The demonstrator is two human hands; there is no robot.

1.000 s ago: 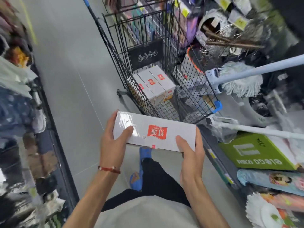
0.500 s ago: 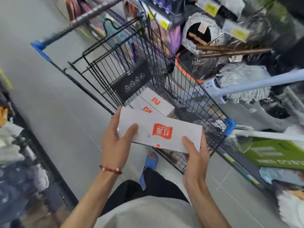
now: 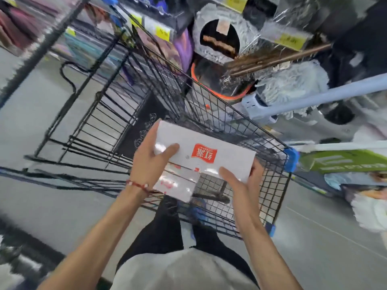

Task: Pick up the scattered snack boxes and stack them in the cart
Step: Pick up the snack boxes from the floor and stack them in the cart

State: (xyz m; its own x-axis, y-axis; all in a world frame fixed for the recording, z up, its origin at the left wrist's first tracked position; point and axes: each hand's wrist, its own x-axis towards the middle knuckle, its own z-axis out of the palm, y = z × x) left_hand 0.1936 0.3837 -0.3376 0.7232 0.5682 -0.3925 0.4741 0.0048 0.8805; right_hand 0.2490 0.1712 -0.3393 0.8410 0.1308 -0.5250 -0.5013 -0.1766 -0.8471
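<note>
The left grip (image 3: 150, 164) and right grip (image 3: 244, 185) hold a box (image 3: 230, 159) by its ends, fingers curled round it, over the cart (image 3: 230, 114); a second box (image 3: 178, 185) lies below; next, it likely needs to go down flat on that one.

This is a shop aisle. A wire cart (image 3: 209, 109) with blue corner caps stands right under the held box (image 3: 230, 162). Beyond the grip, up and to the right, shelf edges carry yellow price tags (image 3: 162, 34) above wrapped mops (image 3: 293, 82) and an orange-rimmed bucket (image 3: 219, 95). Just right of the grip lies a green carton (image 3: 343, 162). Left of it runs grey floor (image 3: 31, 122), with blurred stock (image 3: 21, 28) at the far edge.
</note>
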